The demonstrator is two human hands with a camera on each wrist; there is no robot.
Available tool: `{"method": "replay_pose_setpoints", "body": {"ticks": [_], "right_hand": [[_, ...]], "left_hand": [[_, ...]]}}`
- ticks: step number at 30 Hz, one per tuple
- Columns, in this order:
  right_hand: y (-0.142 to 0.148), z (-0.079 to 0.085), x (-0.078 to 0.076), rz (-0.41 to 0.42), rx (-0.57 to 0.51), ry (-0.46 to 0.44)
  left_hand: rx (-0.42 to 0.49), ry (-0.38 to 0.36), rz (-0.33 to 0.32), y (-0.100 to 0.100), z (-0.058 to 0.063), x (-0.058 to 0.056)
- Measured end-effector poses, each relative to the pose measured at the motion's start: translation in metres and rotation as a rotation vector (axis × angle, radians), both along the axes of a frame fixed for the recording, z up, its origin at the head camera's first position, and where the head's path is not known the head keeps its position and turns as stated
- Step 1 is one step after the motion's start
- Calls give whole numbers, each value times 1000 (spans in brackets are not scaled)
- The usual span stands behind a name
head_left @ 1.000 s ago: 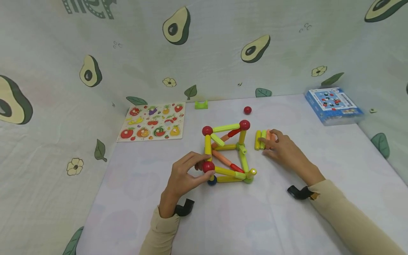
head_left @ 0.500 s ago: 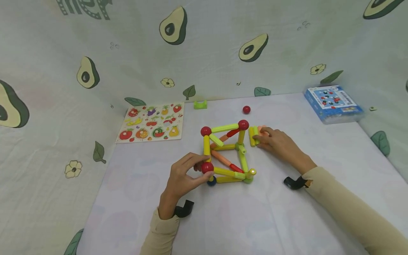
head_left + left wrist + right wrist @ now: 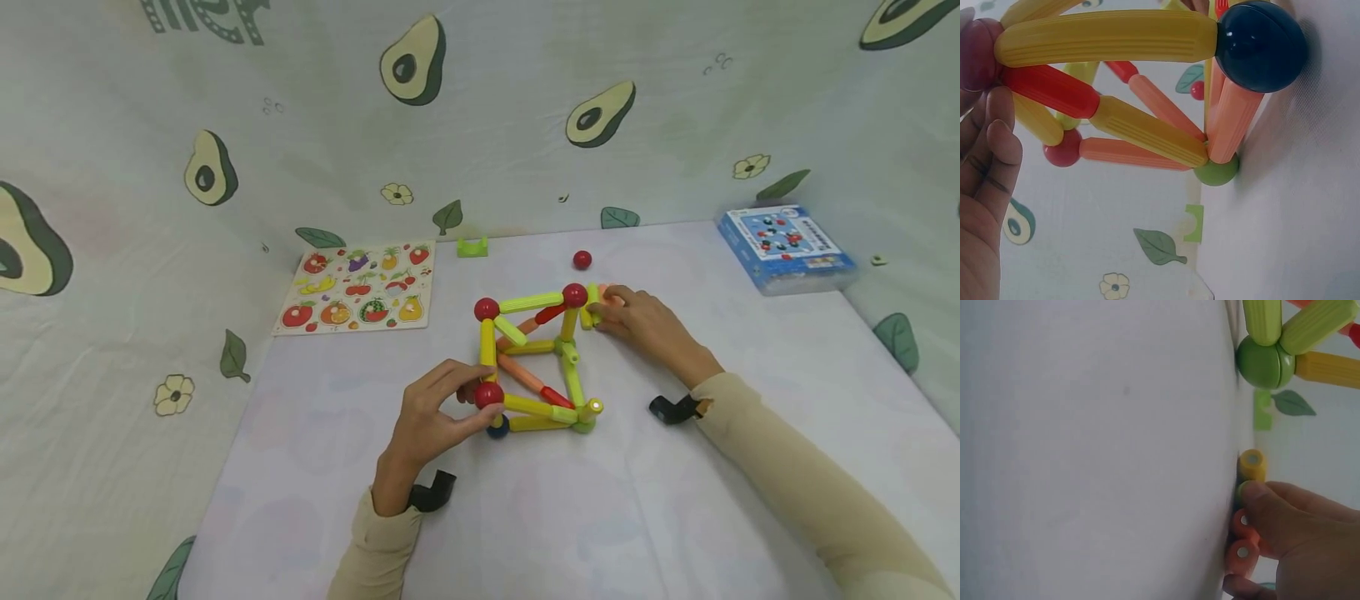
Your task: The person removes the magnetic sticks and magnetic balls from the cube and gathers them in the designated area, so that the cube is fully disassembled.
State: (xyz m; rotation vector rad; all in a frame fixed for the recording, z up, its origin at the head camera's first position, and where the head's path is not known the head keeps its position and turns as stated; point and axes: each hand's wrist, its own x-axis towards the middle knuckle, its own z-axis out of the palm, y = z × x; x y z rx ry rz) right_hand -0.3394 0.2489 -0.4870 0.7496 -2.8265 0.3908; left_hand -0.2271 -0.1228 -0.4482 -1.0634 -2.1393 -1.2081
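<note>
My left hand (image 3: pixel 427 421) pinches a red ball (image 3: pixel 489 395) at the near left top corner of a box-shaped frame built from magnetic rods and balls. The frame stands on the table; a dark blue ball (image 3: pixel 1263 47) and a green ball (image 3: pixel 1263 362) are among its bottom corners. Just right of the frame's far corner, my right hand (image 3: pixel 648 325) holds a row of loose magnetic rods, its thumb on the green one (image 3: pixel 1242 490). A yellow rod (image 3: pixel 1252 464) lies at the row's end, and orange rods (image 3: pixel 1242 556) sit between the fingers, partly hidden.
Behind the frame lie a loose red ball (image 3: pixel 582 260) and a small light-green piece (image 3: pixel 472 247). A fruit puzzle board (image 3: pixel 356 287) is at the back left. The blue toy box (image 3: pixel 786 250) stands at the back right, near the patterned cloth wall (image 3: pixel 510 125).
My right hand has moved left and away from me, sliding the row of rods close to the frame's far right corner. The left hand has stayed on the red ball.
</note>
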Motion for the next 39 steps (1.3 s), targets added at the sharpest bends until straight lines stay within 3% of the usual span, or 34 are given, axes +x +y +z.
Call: {"method": "replay_pose_setpoints", "body": {"ticks": [12, 17, 19, 21, 24, 30, 35, 39], "right_hand": [[3, 1, -7, 10, 4, 14], [1, 24, 10, -80, 29, -92], [-2, 36, 22, -88, -10, -153], [-6, 46, 35, -45, -86, -210], [-10, 51, 59, 85, -212, -280], [-16, 37, 102, 337, -376, -338], [-28, 23, 120, 377, -436, -309], [-38, 15, 127, 391, -432, -191]], "left_hand": [[10, -2, -11, 2, -2, 1], [27, -2, -24, 3, -3, -1], [28, -3, -25, 3, -3, -1], [28, -2, -21, 3, -2, -1], [25, 2, -12, 1, -1, 0], [23, -2, -17, 0, 1, -1], [31, -3, -17, 0, -1, -2], [23, -8, -16, 0, -2, -1]]}}
